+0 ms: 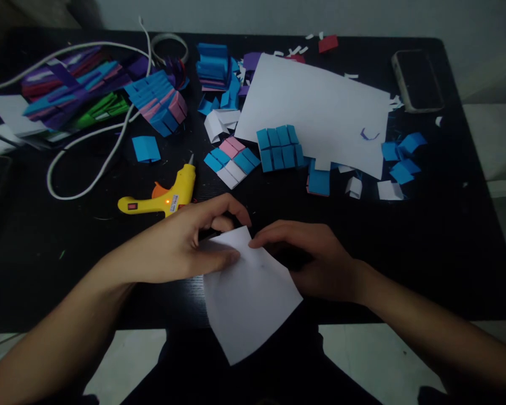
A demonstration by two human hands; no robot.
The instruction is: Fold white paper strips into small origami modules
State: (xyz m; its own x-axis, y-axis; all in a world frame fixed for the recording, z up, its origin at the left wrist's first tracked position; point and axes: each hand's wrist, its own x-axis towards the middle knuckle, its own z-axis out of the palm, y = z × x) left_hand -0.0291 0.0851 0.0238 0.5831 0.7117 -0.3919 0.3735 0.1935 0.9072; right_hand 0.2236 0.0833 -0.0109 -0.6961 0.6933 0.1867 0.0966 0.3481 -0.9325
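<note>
A small white sheet of paper [248, 298] hangs over the near edge of the black table [425, 242]. My left hand [185, 244] pinches its upper left part, thumb on top and fingers curled behind. My right hand [316, 256] grips the paper's right edge, with the index fingertip pressing near the top corner. Both hands are closed on the sheet. A yellow glue gun [162, 197] with a lit indicator lies just beyond my left hand.
Folded blue, pink and white paper pieces [278, 147] lie scattered mid-table beside a large white sheet [320, 109]. A heap of coloured folded strips [80, 90] and a white cable [105, 152] occupy the far left. A phone [417, 79] rests at far right.
</note>
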